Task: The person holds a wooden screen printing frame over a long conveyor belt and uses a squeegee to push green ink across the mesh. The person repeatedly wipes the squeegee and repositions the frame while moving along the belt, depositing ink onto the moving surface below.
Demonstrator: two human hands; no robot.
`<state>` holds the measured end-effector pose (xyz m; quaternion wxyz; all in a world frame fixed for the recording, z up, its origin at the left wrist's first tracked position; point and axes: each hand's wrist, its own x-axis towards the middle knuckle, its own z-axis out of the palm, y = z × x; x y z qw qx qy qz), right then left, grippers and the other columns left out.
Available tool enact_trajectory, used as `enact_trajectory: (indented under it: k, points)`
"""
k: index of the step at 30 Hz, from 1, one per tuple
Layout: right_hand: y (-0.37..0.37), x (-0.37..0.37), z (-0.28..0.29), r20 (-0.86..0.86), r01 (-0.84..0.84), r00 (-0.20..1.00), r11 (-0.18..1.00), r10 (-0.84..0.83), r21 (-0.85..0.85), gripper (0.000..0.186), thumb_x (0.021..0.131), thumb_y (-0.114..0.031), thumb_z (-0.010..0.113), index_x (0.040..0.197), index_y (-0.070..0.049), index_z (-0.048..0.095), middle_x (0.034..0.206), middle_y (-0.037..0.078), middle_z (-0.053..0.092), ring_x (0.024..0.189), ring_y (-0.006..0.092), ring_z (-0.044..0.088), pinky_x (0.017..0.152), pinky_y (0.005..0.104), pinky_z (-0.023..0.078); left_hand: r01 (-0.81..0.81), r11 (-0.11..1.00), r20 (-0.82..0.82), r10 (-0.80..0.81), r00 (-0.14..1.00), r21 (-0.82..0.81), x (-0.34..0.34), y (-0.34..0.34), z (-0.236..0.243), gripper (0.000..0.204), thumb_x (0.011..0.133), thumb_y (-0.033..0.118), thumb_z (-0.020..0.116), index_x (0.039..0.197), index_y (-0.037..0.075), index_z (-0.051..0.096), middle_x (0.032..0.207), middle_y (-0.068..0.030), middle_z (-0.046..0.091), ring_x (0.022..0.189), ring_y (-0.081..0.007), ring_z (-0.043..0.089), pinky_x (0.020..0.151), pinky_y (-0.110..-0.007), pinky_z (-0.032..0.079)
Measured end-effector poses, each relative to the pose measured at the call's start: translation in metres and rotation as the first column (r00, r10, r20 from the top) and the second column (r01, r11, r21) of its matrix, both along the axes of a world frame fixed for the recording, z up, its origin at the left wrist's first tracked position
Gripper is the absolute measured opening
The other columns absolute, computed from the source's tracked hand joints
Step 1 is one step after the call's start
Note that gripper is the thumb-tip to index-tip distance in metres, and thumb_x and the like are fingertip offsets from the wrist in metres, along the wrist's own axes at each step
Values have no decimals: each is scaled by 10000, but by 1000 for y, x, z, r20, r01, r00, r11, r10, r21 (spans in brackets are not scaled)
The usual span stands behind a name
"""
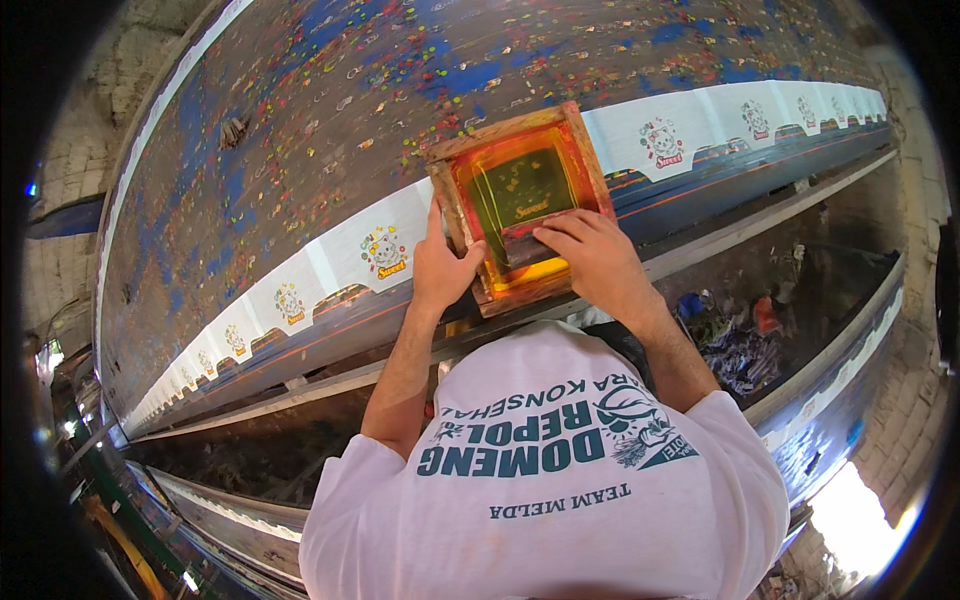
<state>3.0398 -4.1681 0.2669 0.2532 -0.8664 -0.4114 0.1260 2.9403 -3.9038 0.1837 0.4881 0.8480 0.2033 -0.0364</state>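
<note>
A wooden screen-printing frame (592,160) with orange and yellow ink round its mesh (525,185) lies over a white strip (690,118) on a long sloping table. My left hand (440,265) is closed on the frame's lower left side, fingers along the outer edge and thumb on the wood. Inside the frame, near its lower end, my right hand (600,258) grips a dark reddish squeegee (522,246); the fingers hide part of it. Cartoon animal prints run along the strip. Those on the left show yellow lettering, while those on the right show red without yellow.
Blue, red and green ink specks cover the table board (330,120). A ledge (680,262) runs along the table's near edge. Below it, on the right, lie crumpled scraps (740,350). Another long table (840,360) stands behind me, with a block wall (920,200) at the right.
</note>
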Motion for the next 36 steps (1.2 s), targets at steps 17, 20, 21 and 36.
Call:
enact_trajectory:
  k: [17, 20, 21, 36]
  points:
    - [-2, 5, -7, 15, -129, 991, 991, 129, -34, 546, 859, 37, 720, 1389, -92, 724, 1349, 96, 717, 1285, 336, 670, 1119, 477, 552, -22, 1000, 6, 22, 1000, 2, -5, 1, -8, 1104, 900, 234, 854, 1804, 55, 246, 1237, -217, 846, 1063, -357, 850, 958, -421, 660]
    - [-1, 15, -2, -90, -158, 984, 985, 152, -65, 464, 878, 8, 710, 1329, -96, 750, 1253, 104, 753, 1209, 344, 696, 1064, 477, 571, 3, 1000, 1, -3, 1000, 4, -3, 2, -4, 1110, 899, 246, 854, 1804, 54, 239, 1242, -234, 840, 1059, -375, 847, 946, -428, 660]
    - [4, 26, -4, -49, -167, 985, 985, 165, -30, 408, 892, -24, 712, 1290, -97, 761, 1203, 108, 761, 1165, 346, 703, 1037, 473, 579, 5, 1000, 43, -5, 999, 8, -2, 2, -3, 1115, 898, 254, 854, 1803, 51, 236, 1220, -237, 845, 1044, -375, 848, 936, -432, 660]
    - [19, 16, -11, -1, -16, 1000, 999, 16, -31, 555, 845, 98, 702, 1363, -91, 766, 1337, 134, 760, 1274, 376, 685, 1103, 469, 575, 60, 995, -161, -47, 986, 74, 5, -2, 16, 1144, 929, 359, 786, 1776, -61, 141, 896, -359, 777, 858, -569, 771, 829, -597, 631]
